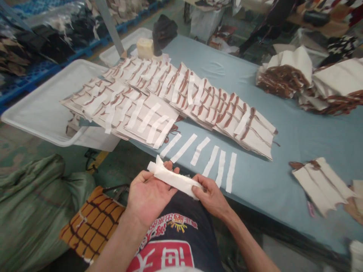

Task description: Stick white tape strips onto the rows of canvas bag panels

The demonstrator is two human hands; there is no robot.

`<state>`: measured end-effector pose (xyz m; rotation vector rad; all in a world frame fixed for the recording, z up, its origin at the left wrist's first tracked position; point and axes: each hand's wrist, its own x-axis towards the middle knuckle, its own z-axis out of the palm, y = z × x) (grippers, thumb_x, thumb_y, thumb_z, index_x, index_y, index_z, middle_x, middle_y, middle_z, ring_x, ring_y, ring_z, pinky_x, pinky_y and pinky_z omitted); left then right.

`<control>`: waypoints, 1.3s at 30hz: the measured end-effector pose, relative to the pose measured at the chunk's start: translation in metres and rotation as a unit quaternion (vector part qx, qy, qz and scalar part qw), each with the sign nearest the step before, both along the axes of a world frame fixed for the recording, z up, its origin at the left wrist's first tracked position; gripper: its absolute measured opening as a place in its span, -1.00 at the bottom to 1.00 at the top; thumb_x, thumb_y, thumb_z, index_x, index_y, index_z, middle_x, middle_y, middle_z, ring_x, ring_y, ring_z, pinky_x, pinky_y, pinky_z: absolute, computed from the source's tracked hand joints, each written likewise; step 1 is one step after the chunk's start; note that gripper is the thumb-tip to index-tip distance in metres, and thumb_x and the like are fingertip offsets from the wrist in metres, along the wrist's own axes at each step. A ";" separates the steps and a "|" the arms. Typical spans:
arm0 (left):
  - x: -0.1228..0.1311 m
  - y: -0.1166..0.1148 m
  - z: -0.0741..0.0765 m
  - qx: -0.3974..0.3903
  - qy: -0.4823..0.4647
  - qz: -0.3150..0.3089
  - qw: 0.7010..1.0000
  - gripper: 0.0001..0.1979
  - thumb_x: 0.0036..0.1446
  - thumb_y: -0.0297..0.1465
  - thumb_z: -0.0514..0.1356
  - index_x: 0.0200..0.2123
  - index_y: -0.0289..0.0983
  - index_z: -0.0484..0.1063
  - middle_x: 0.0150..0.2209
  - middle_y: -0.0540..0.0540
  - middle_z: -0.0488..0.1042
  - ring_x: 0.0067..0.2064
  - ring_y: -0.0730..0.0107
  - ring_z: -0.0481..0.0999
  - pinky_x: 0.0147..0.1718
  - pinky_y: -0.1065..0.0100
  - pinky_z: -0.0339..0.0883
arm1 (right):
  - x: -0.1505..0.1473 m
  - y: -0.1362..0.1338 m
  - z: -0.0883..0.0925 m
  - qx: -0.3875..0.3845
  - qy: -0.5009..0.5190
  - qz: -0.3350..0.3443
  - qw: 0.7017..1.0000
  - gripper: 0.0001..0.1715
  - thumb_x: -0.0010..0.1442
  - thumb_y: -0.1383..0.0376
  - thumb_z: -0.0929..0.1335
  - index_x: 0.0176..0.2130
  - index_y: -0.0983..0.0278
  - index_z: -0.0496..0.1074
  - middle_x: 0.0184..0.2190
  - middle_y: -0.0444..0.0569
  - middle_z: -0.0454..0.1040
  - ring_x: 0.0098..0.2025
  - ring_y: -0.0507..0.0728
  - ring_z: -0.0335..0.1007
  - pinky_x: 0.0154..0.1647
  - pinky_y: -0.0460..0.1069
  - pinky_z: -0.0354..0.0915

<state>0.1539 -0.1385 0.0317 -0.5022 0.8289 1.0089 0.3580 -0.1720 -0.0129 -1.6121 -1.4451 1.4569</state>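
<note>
A folded white cloth strip (178, 182) is stretched between my two hands, above my lap. My left hand (149, 192), palm up, supports its left end, with the fingers partly behind the cloth. My right hand (211, 194) pinches the right end, thumb on top. Beyond them, several narrow white strips (210, 160) lie apart along the near table edge. Farther back, overlapping cream fabric pieces with brown edging (170, 85) are spread in two rows, and white strips lie across many of them.
The blue table (272, 181) carries stacked cream and brown bundles (286, 71) at the back right and a cream piece (320, 185) at the right. A white plastic tub (51, 102) stands left. Green sacking (42, 211) and an orange checked cushion (92, 223) are lower left.
</note>
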 end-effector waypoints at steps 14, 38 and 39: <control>0.020 -0.043 -0.048 0.069 -0.134 -0.132 0.980 -0.35 0.32 0.08 0.13 -0.10 -0.48 0.55 -0.28 -0.30 0.66 -0.30 0.17 0.64 -0.23 0.22 0.53 | -0.037 -0.014 0.011 -0.138 0.281 -0.160 0.936 -0.49 0.05 -0.08 0.54 -0.35 0.27 0.44 -0.57 -0.18 0.42 -0.60 -0.04 0.18 -0.56 -0.13 0.16; 0.011 -0.010 0.009 0.128 0.178 -0.113 0.969 -0.61 0.41 -0.50 0.04 -0.28 -0.47 0.68 -0.31 -0.30 0.73 -0.32 0.29 0.72 -0.30 0.43 0.58 | -0.043 -0.013 0.040 0.421 -0.251 -0.009 0.872 -0.82 0.28 0.27 0.44 -0.11 0.19 0.41 -0.20 0.03 0.59 -0.18 0.20 0.53 -0.18 0.06 0.42; 0.010 -0.010 0.010 0.130 0.180 -0.115 0.968 -0.61 0.41 -0.50 0.05 -0.29 -0.48 0.68 -0.32 -0.29 0.73 -0.33 0.31 0.71 -0.30 0.44 0.58 | -0.044 -0.011 0.043 0.451 -0.240 -0.002 0.860 -0.80 0.28 0.31 0.43 -0.08 0.20 0.40 -0.19 0.04 0.59 -0.18 0.18 0.53 -0.18 0.05 0.44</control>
